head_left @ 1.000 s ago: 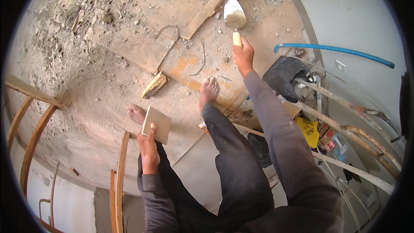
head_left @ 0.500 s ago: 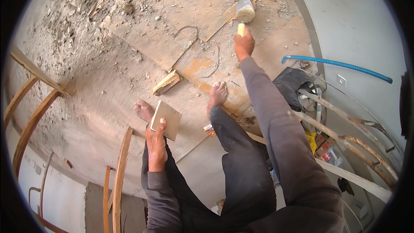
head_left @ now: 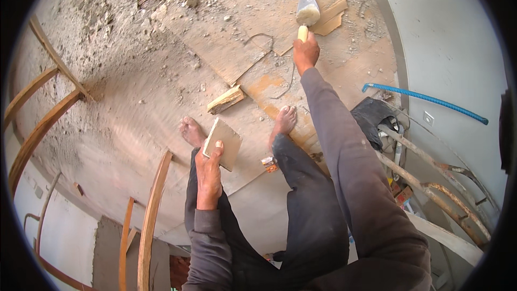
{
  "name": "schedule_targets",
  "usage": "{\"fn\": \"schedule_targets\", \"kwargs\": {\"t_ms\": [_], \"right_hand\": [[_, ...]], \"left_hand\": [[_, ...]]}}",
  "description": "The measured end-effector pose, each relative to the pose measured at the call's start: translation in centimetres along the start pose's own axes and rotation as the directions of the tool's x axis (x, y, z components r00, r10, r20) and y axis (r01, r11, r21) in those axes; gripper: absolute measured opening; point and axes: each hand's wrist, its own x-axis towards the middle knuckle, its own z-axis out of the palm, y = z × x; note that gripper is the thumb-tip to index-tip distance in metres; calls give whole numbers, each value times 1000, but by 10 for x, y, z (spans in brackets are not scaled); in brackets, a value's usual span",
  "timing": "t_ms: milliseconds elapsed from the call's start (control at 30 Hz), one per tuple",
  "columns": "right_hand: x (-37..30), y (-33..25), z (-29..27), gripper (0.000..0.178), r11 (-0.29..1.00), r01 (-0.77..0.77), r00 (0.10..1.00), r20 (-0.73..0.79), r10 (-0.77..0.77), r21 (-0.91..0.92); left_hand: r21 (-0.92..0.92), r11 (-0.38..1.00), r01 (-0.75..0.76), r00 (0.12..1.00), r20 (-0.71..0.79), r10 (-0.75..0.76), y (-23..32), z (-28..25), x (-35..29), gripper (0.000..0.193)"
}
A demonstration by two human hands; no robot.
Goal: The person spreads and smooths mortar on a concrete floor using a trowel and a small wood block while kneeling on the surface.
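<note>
Moved: right hand [head_left: 306,53] reaches further forward than half a second back, trowel lifted higher in view; left hand little changed.
Platform [head_left: 134,129]: dusty wooden boards underfoot, rubble and mortar crumbs thick toward the far left; bare feet planted either side of centre.
Wall [head_left: 447,37]: pale plaster face on the right, blue hose [head_left: 425,97] running across it.
Scaffold poles [head_left: 151,221]: curved wooden rails, lower left.
Tile [head_left: 223,144]: square beige piece, tilted, held just above the left foot.
Left hand [head_left: 209,175]: fingers clamped on the tile's lower edge, thumb on top.
Trowel [head_left: 307,9]: pointed blade carrying pale mortar, light handle.
Right hand: fingers wrapped tight around the trowel handle, arm outstretched.
Wood block [head_left: 226,99]: loose offcut lying between the feet and the trowel.
</note>
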Motion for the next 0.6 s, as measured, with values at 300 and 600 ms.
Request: {"fn": "schedule_targets", "kwargs": {"t_ms": [300, 600], "right_hand": [[-44, -52, 8, 31, 979, 94, 979, 162, -124, 183], [-126, 4, 23, 26, 983, -117, 989, 104, 104, 139]], "left_hand": [[-59, 998, -16, 999, -50, 13, 5, -8, -2, 36], [-89, 996, 0, 1000, -24, -2, 0, -14, -3, 34]]}}
